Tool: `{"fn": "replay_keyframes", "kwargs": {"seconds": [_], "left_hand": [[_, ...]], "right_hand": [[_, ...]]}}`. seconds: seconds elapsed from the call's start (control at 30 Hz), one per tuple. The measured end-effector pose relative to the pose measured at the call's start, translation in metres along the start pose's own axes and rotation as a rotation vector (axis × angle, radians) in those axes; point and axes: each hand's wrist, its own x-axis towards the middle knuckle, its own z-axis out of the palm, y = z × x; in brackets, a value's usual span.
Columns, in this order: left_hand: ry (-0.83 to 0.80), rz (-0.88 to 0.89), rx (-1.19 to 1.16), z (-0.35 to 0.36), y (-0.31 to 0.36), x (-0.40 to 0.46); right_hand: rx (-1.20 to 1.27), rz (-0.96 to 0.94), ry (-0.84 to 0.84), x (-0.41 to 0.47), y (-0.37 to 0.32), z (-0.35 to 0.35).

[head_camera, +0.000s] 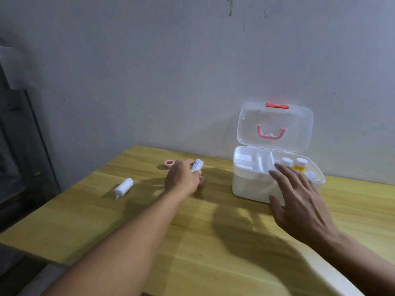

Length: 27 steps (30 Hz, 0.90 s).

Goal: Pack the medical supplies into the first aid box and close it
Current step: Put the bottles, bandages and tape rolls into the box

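Observation:
A white first aid box [248, 184] stands open at the back right of the table, its clear lid [275, 124] with a pink handle raised against the wall. Small white-capped bottles [286, 161] stand in its tray, one with yellow contents [299, 166]. My left hand [181, 178] is closed around a small white tube [197, 165] left of the box. My right hand [299, 197] hovers spread in front of the box, holding nothing. A white bandage roll [123, 188] lies further left. A pink tape roll [169, 163] sits behind my left hand.
The yellow wooden table [213, 242] meets a grey wall at the back. A small reddish object [201, 180] shows under my left hand. A dark frame stands past the table's left edge. A white surface [333, 274] lies at the near right corner.

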Motion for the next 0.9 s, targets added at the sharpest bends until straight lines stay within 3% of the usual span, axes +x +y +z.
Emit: {"fn": "replay_keyframes", "kwargs": {"seconds": [0.1, 0.23, 0.47, 0.6, 0.73, 0.9], "left_hand": [[-0.106, 0.064, 0.126, 0.013, 0.002, 0.006], [-0.097, 0.086, 0.231, 0.022, 0.005, 0.006], [0.007, 0.198, -0.06, 0.013, 0.075, 0.008], [-0.125, 0.293, -0.009, 0.014, 0.112, 0.005], [-0.215, 0.237, 0.133, 0.025, 0.121, 0.003], [-0.115, 0.186, 0.123, 0.039, 0.139, -0.001]], "right_hand": [[-0.026, 0.017, 0.004, -0.005, 0.015, -0.004], [-0.055, 0.026, -0.017, -0.009, 0.03, -0.005], [-0.05, 0.004, -0.054, -0.012, 0.039, -0.004], [-0.043, 0.01, -0.065, -0.013, 0.038, -0.006], [-0.038, 0.02, -0.083, -0.013, 0.038, -0.007], [-0.024, 0.033, -0.087, -0.012, 0.038, -0.008]]}}
